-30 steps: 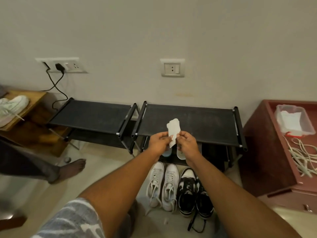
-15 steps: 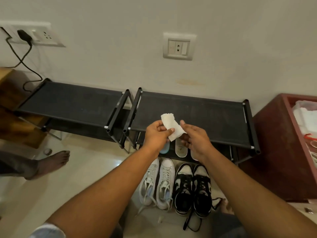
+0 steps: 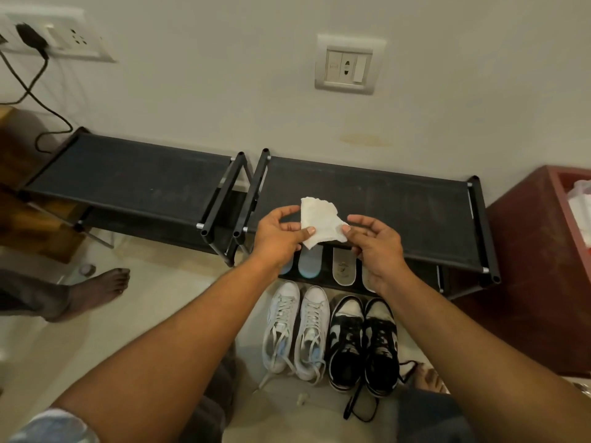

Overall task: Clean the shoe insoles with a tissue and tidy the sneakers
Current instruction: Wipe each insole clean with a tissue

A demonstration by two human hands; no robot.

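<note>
Pinching crumpled, ragged-edged white tissue (image 3: pixel 321 223)

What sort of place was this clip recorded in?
Probably a home entryway or room corner: low black shoe racks against the wall, white sneakers and black-and-white sneakers on the floor, a household wall socket.

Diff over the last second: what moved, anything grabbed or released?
The left hand and right hand drew apart, each still pinching the tissue, which opened from a narrow upright fold into a wider sheet. Nothing was let go. The white sneakers, black-and-white sneakers and insoles under the rack stayed where they were.
</note>
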